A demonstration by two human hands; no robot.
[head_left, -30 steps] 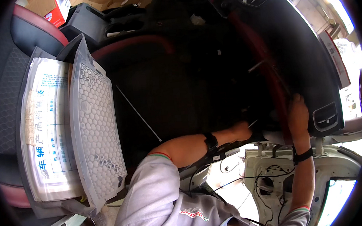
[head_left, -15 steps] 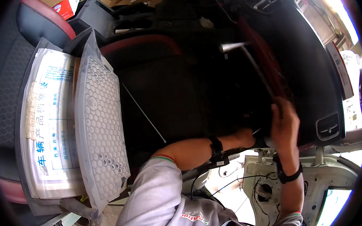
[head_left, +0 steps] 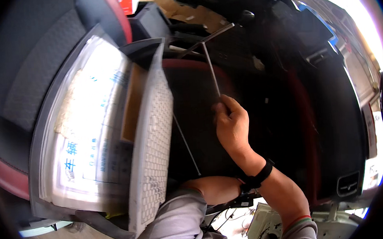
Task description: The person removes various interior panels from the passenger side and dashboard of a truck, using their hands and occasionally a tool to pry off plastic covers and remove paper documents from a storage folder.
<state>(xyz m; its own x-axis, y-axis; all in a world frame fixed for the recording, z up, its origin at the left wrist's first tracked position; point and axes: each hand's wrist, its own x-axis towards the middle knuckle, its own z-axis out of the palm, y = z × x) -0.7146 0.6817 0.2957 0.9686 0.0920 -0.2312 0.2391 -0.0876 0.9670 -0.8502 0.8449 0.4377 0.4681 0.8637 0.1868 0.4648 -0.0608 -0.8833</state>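
My right hand [head_left: 233, 123] is closed round the lower end of the stem of a T-handle wrench [head_left: 211, 68]. The wrench's crossbar points up and away, over the seat's red-trimmed edge. My left forearm [head_left: 220, 189] reaches in from below across the front of the dark seat. Past its black wristband, the left hand is hidden behind my right forearm. A thin metal rod [head_left: 186, 144] lies on the dark seat to the left of my right hand.
At left, a grey bin [head_left: 37, 172] holds plastic-wrapped printed papers [head_left: 86, 126]; its honeycomb-patterned wall [head_left: 152, 152] stands beside the rod. A seat with red trim [head_left: 8, 174] lies behind it. The black dashboard [head_left: 332, 124] runs along the right, with an air vent near its lower end.
My right hand has moved left with the T-handle wrench, away from the dashboard and over the seat. The left hand, partly seen earlier, is now covered. The view has shifted, putting the bin further right.
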